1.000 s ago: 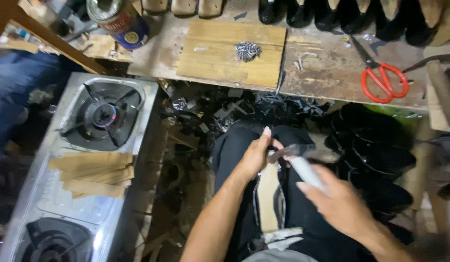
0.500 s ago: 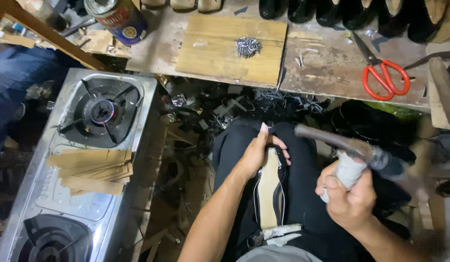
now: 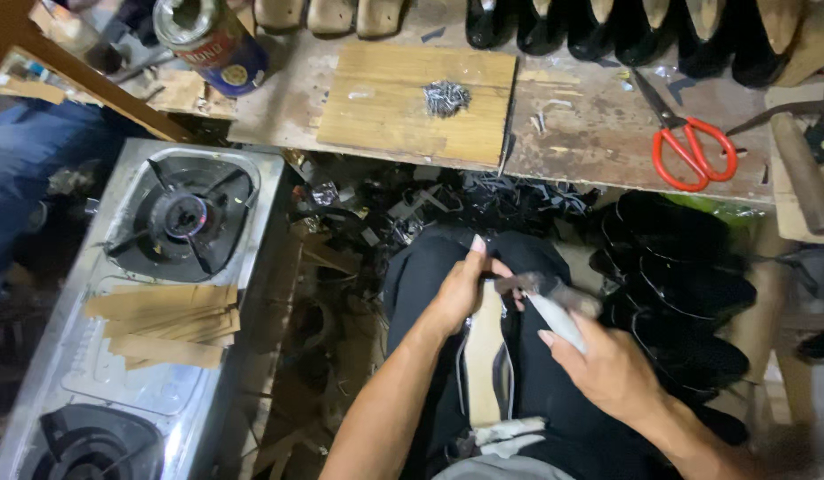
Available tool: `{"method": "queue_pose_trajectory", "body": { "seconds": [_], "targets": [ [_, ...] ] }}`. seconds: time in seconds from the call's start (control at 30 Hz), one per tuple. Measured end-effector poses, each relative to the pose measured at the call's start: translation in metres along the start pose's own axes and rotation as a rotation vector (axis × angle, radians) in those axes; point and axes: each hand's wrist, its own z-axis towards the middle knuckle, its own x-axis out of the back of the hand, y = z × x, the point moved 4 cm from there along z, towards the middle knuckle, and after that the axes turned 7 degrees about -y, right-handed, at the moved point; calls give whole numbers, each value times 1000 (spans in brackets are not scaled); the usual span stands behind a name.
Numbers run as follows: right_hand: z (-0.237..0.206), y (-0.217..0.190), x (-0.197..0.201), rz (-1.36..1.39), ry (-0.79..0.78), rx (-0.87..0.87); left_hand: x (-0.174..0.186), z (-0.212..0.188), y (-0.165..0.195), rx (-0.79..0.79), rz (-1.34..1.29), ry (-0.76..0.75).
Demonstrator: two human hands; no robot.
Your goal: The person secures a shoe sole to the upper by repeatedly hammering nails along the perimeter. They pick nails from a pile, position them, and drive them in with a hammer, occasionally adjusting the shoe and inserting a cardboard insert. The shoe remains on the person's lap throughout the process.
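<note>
Head view looked straight down at the lap, where a shoe (image 3: 486, 356) lay sole-up along the person's black trousers, its pale insole facing the camera with dark upper material folded around the edges. The left hand (image 3: 461, 289) was clamped over the toe end, fingers (image 3: 477, 244) curled down around it and the thumb pressed on the near side, so the shoe sat right under that palm and ran back toward the body. The right hand (image 3: 607, 369) was closed around the pale handle of a hammer (image 3: 545, 289), the dark head of which sat just beside the left fingertips at the toe. It was blurred, so I couldn't honestly tell if the head was touching the shoe or just above it.

Other stuff around: a wooden board (image 3: 412, 98) on the workbench with a small pile of nails (image 3: 446, 97) on it, red-handled scissors (image 3: 692, 147) off to the right, a tin can (image 3: 212, 40) top left, and a two-burner gas stove (image 3: 176, 222) on the left with strips of cardboard (image 3: 163, 324) laid across it. A heap of black shoe uppers (image 3: 679, 276) sat just right of the knee.
</note>
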Motion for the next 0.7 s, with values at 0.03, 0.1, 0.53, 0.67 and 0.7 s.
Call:
{"method": "queue_pose_trajectory", "body": {
  "seconds": [0.03,0.1,0.53,0.67,0.7],
  "targets": [
    [-2,2,4,150,69,46,-2,3,-3,14,-39,17],
    [-9,5,8,461,205,113,-3,5,-7,66,-124,52],
    [-46,-10,7,608,424,371,-3,9,-15,66,-84,56],
    [-37,14,-30,401,98,-66,4,9,-15,56,14,77],
    [-37,24,-38,586,-9,-219,5,10,-16,66,32,93]
  ]
}}
